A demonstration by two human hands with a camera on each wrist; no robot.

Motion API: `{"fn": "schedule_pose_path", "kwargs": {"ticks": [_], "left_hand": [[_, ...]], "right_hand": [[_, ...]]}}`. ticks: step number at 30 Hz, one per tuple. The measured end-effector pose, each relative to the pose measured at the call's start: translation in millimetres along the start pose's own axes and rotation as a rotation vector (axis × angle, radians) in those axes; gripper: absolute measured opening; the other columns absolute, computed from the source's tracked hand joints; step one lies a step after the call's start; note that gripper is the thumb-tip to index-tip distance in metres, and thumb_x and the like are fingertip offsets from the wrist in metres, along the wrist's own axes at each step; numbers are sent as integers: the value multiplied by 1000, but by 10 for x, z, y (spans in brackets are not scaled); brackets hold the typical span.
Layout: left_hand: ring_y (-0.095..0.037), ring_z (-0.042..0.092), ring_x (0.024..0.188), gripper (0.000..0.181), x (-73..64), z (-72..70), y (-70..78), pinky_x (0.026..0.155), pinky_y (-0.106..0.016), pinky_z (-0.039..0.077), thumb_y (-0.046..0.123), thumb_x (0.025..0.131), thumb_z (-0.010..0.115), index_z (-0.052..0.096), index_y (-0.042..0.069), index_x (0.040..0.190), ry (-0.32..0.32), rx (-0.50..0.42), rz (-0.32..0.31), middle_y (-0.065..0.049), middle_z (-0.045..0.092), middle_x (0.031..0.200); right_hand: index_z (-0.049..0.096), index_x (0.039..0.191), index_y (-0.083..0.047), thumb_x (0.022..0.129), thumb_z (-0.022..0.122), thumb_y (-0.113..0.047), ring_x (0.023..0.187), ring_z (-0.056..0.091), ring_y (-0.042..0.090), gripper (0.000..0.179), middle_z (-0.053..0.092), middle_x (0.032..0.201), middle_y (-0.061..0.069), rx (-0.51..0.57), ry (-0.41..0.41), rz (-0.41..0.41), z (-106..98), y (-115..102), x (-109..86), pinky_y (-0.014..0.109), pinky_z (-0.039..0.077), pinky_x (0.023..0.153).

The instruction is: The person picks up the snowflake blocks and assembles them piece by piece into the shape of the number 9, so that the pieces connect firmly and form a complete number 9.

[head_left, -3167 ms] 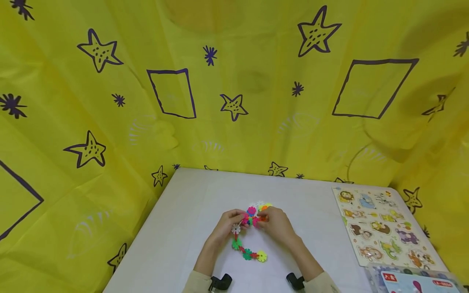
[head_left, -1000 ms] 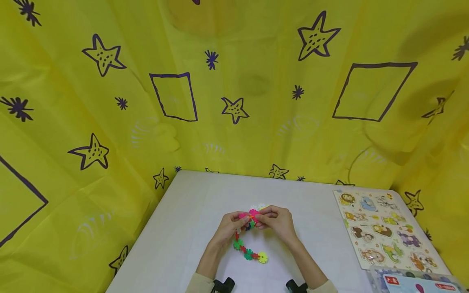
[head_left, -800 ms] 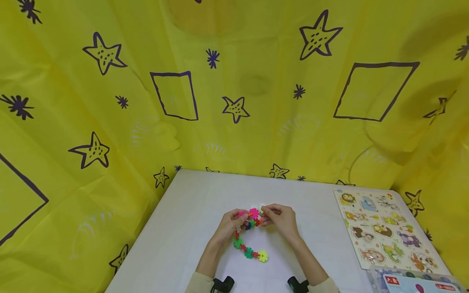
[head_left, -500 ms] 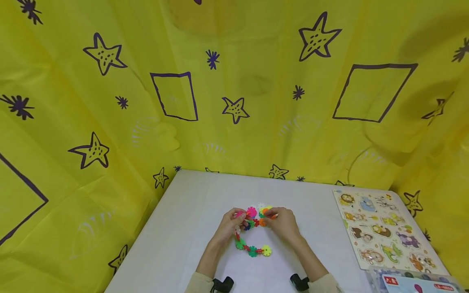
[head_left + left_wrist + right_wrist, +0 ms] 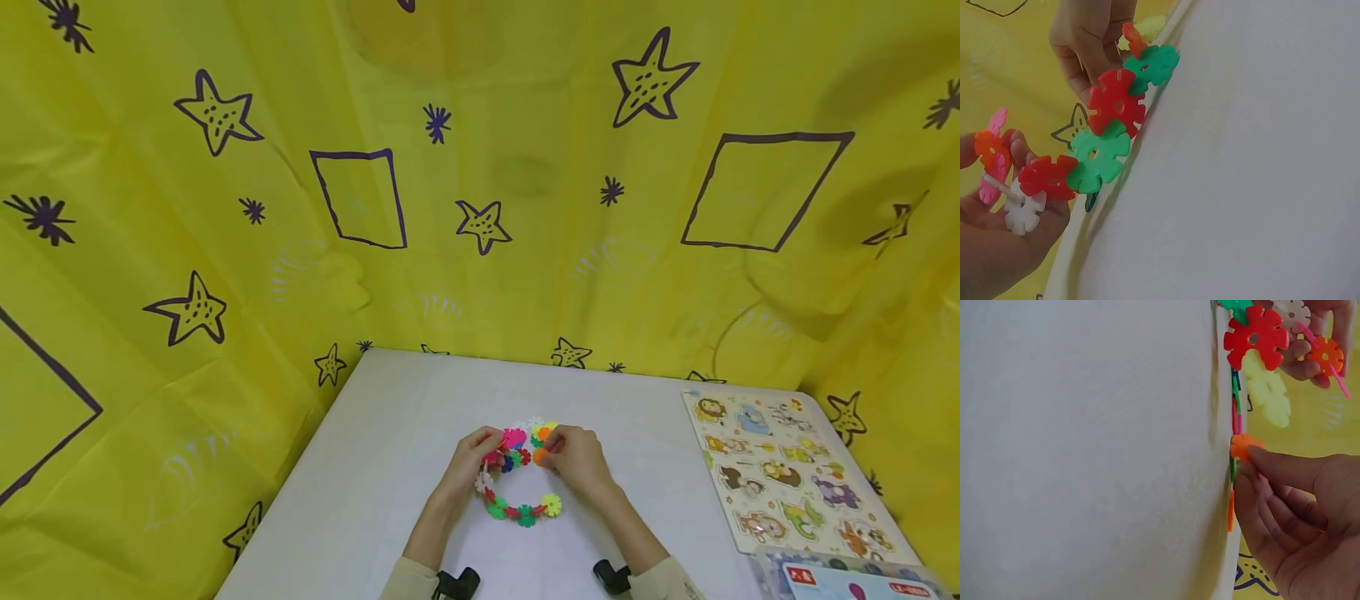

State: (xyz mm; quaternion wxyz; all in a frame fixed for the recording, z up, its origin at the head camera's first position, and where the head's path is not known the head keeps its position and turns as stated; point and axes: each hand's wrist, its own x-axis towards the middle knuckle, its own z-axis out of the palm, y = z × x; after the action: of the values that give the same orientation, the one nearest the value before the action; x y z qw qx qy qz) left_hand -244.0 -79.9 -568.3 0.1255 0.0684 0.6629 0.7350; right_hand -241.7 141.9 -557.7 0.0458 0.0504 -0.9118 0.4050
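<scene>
A chain of plastic snowflake discs hangs from my left hand (image 5: 467, 462), curving round to a yellow disc (image 5: 552, 505) at its free end. In the left wrist view, red discs (image 5: 1049, 178) and green discs (image 5: 1099, 156) alternate along it. The left fingers hold the chain by its other end, around a white disc (image 5: 1024, 211), pink discs and an orange disc (image 5: 992, 150) linked edge to edge. My right hand (image 5: 579, 460) pinches a separate orange disc (image 5: 1246, 446) between thumb and forefinger, low over the table beside the loose pieces.
Loose discs in several colours, among them a white disc (image 5: 535, 422) and a red disc (image 5: 525, 457), lie on the white table (image 5: 405, 417) between and behind the hands. An animal puzzle board (image 5: 795, 467) and a clear box (image 5: 862, 575) stand at the right.
The right hand has parted from the pink and orange end held by the left hand, moved right to the loose pieces and pinched an orange disc. The chain's yellow end has swung right and up.
</scene>
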Motion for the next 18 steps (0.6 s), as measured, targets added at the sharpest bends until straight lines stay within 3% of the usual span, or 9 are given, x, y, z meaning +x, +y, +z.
{"fn": "schedule_pose_path", "kwargs": {"ticks": [3,11,18], "left_hand": [[-12,59,76,33,-6,13,-2,69,-22,52,30,106,61,66,-2,113,18,0,-4,-1,64,87],[-13,62,77,31,-9,33,-16,70,-22,54,28,105,63,67,-2,114,50,-18,10,-2,64,89],[-14,62,79,27,3,33,-14,73,-22,53,22,104,65,68,-5,108,95,-12,26,-2,65,85]], "right_hand": [[73,85,-9,80,90,-6,60,59,11,18,64,69,-5,70,18,-4,-16,-18,-16,26,51,55],[79,84,-21,83,89,-13,71,69,9,13,74,79,-9,243,81,-115,-37,-119,-65,24,58,68],[81,86,-17,82,89,-7,73,73,10,13,76,84,-5,346,113,-179,-17,-216,-119,24,60,70]]}}
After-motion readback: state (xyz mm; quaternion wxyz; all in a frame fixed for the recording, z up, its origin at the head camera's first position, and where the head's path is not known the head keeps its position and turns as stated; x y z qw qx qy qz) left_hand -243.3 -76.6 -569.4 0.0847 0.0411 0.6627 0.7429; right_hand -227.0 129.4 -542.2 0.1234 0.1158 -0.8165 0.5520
